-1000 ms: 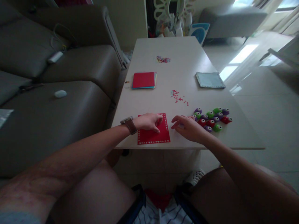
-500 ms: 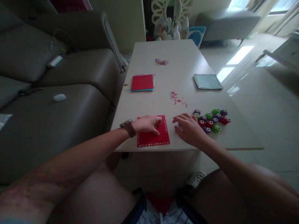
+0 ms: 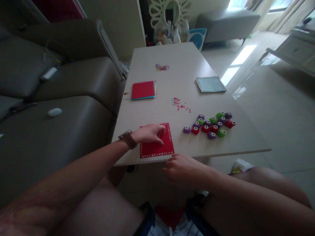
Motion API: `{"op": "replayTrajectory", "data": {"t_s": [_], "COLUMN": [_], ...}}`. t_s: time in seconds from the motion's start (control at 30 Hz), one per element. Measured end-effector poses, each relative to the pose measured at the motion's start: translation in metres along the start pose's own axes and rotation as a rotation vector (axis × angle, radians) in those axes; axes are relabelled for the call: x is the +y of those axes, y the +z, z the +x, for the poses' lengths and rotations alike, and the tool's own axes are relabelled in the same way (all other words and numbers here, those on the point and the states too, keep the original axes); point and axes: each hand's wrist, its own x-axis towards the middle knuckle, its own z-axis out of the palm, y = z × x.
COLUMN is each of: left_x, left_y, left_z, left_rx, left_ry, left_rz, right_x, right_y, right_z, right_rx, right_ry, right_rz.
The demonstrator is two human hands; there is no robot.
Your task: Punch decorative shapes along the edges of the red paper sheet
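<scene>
A square red card (image 3: 150,149) lies at the near edge of the table, with small holes, some heart-shaped, punched along its borders. My left hand (image 3: 151,133) rests on it, fingers bent and thumb held apart, with nothing visible between them. A watch sits on that wrist. Just past the card's near right corner, at the table edge, is my right hand (image 3: 182,168). Its fingers are curled in, and what they may hold is hidden. A purple craft punch (image 3: 186,129) stands right of the card, beside several other punches (image 3: 214,128) in red, green and purple.
Red paper bits (image 3: 180,105) are scattered beyond the card, and a mixed-colour pile (image 3: 162,67) lies farther back. A stack of coloured cards (image 3: 143,90) is at the left. A pale blue card (image 3: 211,84) with a punched border lies near the right edge of the table (image 3: 177,78).
My right hand has moved from beside the punches down and left to the table edge, uncovering the purple and red punches there. My left hand stays on the red card. The view has shifted slightly.
</scene>
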Motion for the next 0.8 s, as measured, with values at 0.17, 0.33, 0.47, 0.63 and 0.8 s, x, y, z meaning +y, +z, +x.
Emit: {"op": "replayTrajectory", "data": {"t_s": [0.17,0.33,0.47,0.63,0.8], "left_x": [0.009,0.02,0.031,0.035,0.037], "left_y": [-0.002,-0.001,0.003,0.007,0.001], "left_z": [0.0,0.008,0.02,0.024,0.009], "left_rx": [0.02,0.133,0.217,0.316,0.37], "left_ry": [0.035,0.117,0.156,0.155,0.115], "left_rz": [0.043,0.084,0.093,0.177,0.365], "right_x": [-0.011,-0.016,-0.016,-0.014,-0.014], "right_y": [0.006,0.004,0.004,0.01,0.011], "right_z": [0.001,0.0,0.001,-0.002,-0.007], "right_rx": [-0.079,-0.113,-0.107,-0.081,-0.109], "right_ry": [-0.031,-0.033,-0.014,-0.003,0.031], "right_rz": [0.003,0.007,-0.003,-0.005,0.003]}}
